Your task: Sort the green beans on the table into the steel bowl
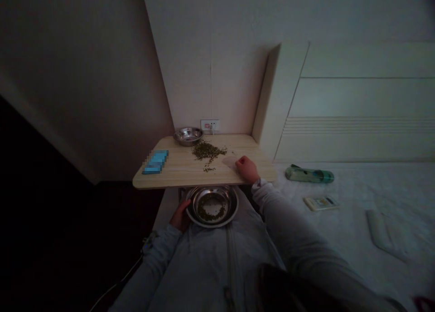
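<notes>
Dim bedroom corner, with a pale plastered wall and a light wooden tabletop (238, 148) jutting towards the seated person, whose pale zip jacket (207, 262) fills the near foreground. At the far left of the tabletop lies a flat blue object (155, 162), blurred past naming. Next, at the near left, the left hand (180, 216) curls around the rim of a wide steel bowl (234, 207), which sits against the person's front just below the near table edge and holds a loose ring of small green-brown beans (210, 212). Thin and smooth, this bowl is probably light and slippery, and is best held by its rim. Beyond it, a small steel bowl (184, 136) stands at the far edge of the table beneath a wall socket (210, 124). Mid-table, a scattered pile of similar beans (207, 152) trails towards the near edge; hard, light and rounded, they are likely to roll apart, so cupping or sweeping should suit them better than pinching. To the right, the right hand (246, 169) rests loosely curled on the tabletop, just beside a faint pale patch (230, 162); whether it holds anything cannot be told. Farther right, on the white bedding (384, 185), lie a green cylindrical case (309, 175) and a small printed card or box (321, 203), below the padded headboard (353, 99).
</notes>
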